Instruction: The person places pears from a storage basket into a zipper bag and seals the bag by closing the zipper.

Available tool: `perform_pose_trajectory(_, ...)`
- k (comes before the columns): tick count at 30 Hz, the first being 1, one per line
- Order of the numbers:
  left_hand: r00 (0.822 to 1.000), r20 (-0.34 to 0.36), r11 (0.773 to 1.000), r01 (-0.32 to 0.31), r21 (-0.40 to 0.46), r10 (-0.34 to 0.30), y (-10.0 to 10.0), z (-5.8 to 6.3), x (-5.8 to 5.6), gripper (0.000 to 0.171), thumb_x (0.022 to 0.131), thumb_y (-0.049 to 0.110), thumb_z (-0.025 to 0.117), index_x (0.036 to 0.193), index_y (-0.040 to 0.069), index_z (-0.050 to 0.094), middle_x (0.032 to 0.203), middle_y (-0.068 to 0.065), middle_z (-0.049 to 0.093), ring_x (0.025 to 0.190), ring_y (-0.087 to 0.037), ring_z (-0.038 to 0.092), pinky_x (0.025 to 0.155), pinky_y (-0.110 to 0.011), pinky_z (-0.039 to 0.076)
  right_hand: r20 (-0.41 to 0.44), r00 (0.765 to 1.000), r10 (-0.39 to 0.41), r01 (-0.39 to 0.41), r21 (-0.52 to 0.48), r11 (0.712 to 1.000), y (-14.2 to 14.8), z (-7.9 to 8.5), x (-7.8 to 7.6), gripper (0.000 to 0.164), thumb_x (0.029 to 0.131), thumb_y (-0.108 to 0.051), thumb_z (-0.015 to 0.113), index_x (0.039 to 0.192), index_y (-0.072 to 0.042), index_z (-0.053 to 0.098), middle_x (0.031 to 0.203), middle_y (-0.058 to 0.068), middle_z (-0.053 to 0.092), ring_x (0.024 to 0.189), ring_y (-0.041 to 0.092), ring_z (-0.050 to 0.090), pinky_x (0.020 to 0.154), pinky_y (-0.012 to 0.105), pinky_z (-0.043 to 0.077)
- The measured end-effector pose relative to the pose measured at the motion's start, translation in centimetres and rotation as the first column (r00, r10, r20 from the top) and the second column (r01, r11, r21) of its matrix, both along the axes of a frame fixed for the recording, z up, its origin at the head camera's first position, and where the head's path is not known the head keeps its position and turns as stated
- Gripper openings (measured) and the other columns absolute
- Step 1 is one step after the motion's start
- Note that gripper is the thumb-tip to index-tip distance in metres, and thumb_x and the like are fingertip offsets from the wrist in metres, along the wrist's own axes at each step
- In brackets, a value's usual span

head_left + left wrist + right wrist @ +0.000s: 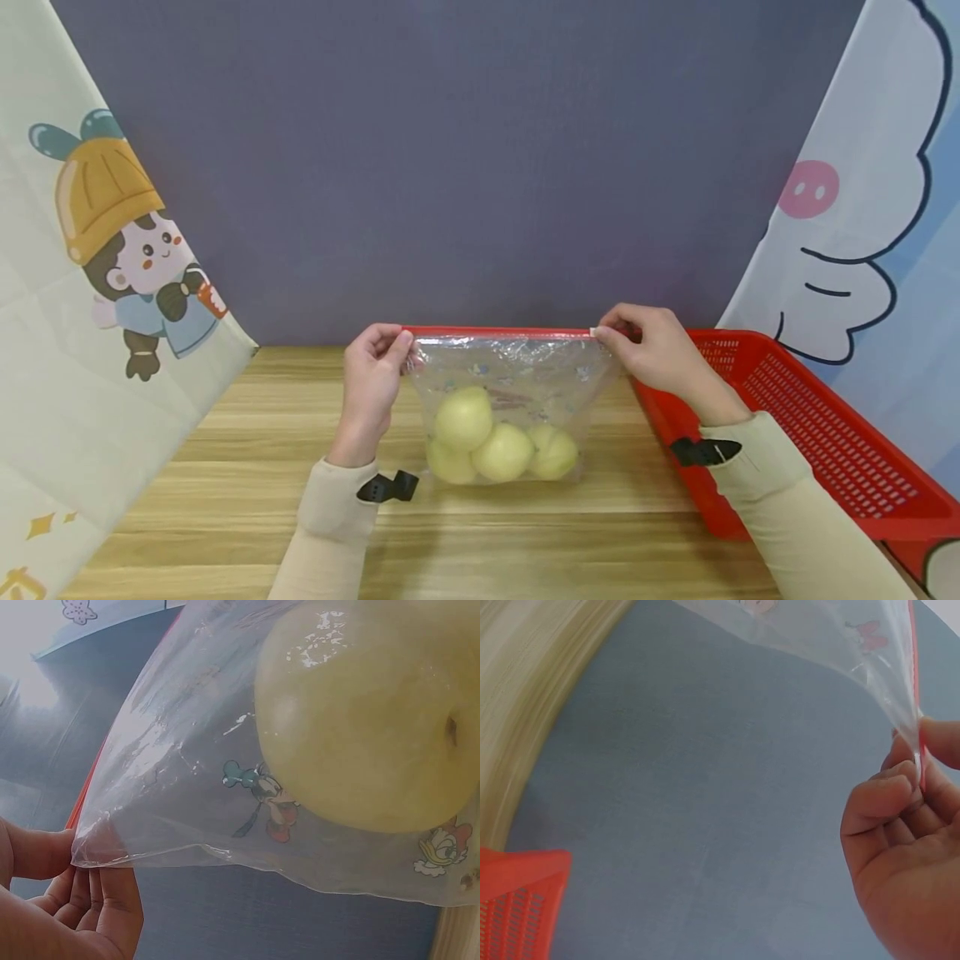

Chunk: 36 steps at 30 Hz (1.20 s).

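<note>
A clear zip bag (517,375) with a red zip strip and small printed cartoon figures hangs upright between both hands. Several pale yellow, round fruits (504,452), like pears or apples, lie in its bottom. My left hand (372,367) pinches the top left corner between thumb and fingers; the left wrist view shows that corner beside one large fruit (367,712). At the opposite end, my right hand (656,354) pinches the strip's right end, where a small white slider (595,332) shows at the fingertips. In the right wrist view, the thumb and curled fingers (881,799) grip that corner.
A red plastic basket (832,433) with slotted walls stands on the right, partly under the right forearm. Below the bag is a wood-grain table (247,467). A dark grey panel (465,167) rises behind, with printed cloths (45,250) at both sides.
</note>
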<state>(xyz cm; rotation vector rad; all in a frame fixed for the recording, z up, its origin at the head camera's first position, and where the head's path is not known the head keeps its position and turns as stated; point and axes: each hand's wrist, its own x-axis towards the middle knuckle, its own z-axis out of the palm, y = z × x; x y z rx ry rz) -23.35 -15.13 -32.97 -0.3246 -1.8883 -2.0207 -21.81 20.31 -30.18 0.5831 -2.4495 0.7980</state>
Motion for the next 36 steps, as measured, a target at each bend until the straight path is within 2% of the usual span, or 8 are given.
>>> perform_pose_trajectory(19, 1.000, 0.010, 1.000, -0.005, 0.016, 0.005, 0.1, 0.0, -0.1, 0.013, 0.103, 0.001, 0.057, 0.109, -0.009, 0.059, 0.089, -0.009, 0.063, 0.072, -0.014, 0.063, 0.065, -0.022, 0.057, 0.022, 0.999, -0.050, 0.051, -0.039, 0.998, 1.3, 0.0, 0.4, 0.007, 0.098, -0.015, 0.069, 0.095, -0.009, 0.072, 0.085, 0.004, 0.067, 0.076, 0.022, 0.055, 0.062, 0.025, 0.050)
perform_pose_trajectory(24, 1.000, 0.013, 1.000, -0.009, 0.029, 0.009, 0.1, -0.1, -0.2, 0.013, 0.102, 0.000, 0.057, 0.109, -0.011, 0.058, 0.091, -0.014, 0.063, 0.072, -0.014, 0.062, 0.065, -0.021, 0.056, 0.057, 0.997, -0.055, 0.059, -0.070, 0.996, 1.0, -0.4, 0.2, 0.011, 0.099, -0.019, 0.068, 0.097, -0.008, 0.072, 0.087, 0.005, 0.067, 0.077, 0.024, 0.055, 0.062, 0.025, 0.051)
perform_pose_trajectory(28, 1.000, 0.008, 0.999, -0.017, 0.036, 0.017, -0.1, -0.2, -0.3, 0.010, 0.102, -0.001, 0.057, 0.108, -0.009, 0.059, 0.092, -0.014, 0.062, 0.071, -0.014, 0.061, 0.064, -0.021, 0.055, 0.074, 0.996, -0.059, 0.069, -0.148, 0.987, 0.5, -0.7, 0.0, 0.014, 0.099, -0.021, 0.068, 0.099, -0.008, 0.072, 0.085, 0.006, 0.067, 0.075, 0.023, 0.058, 0.061, 0.023, 0.052)
perform_pose_trajectory(31, 1.000, 0.005, 0.999, -0.029, 0.038, 0.029, -0.2, -0.2, -0.4, 0.010, 0.102, -0.001, 0.057, 0.108, -0.009, 0.059, 0.091, -0.010, 0.062, 0.072, -0.013, 0.061, 0.064, -0.021, 0.055, 0.091, 0.995, -0.032, 0.052, -0.228, 0.972, 0.0, -0.9, -0.2, 0.016, 0.100, -0.021, 0.068, 0.102, -0.005, 0.071, 0.082, 0.009, 0.068, 0.072, 0.024, 0.061, 0.060, 0.023, 0.054)
perform_pose_trajectory(36, 1.000, 0.019, 0.999, -0.024, 0.039, 0.023, -0.1, -0.1, -0.4, 0.012, 0.102, 0.001, 0.058, 0.110, -0.009, 0.058, 0.093, -0.011, 0.063, 0.078, -0.013, 0.061, 0.067, -0.020, 0.056, 0.181, 0.983, 0.017, 0.041, -0.312, 0.949, -0.5, -1.1, 0.0, 0.025, 0.100, -0.023, 0.068, 0.112, -0.002, 0.067, 0.087, 0.013, 0.070, 0.074, 0.023, 0.063, 0.065, 0.024, 0.057)
